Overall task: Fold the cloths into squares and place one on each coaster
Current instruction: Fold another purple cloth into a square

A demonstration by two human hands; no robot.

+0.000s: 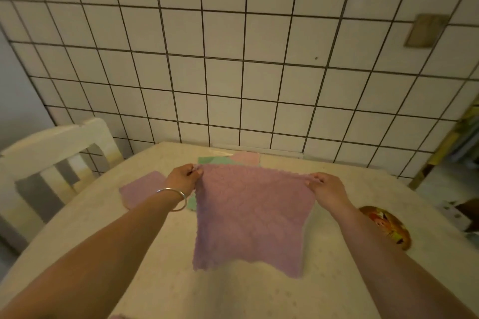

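A person is holding a purple cloth (250,217) spread out above a pale table (166,280), the left hand (184,179) pinching its upper left corner and the right hand (327,189) pinching its upper right corner, fingers curled tight on the fabric. The cloth is hanging open as a single unfolded sheet, fuzzy in texture with a scalloped edge, its top edge stretched taut between the hands and its lower edge drooping unevenly toward the tabletop. A silver bangle (174,199) is circling the left wrist. Another purple cloth (141,190) is lying flat to the left, with green (215,160) and pink (247,158) pieces lying beyond the hands near the tiled wall (233,59). A patterned round object (387,225) is sitting at the table's right edge.
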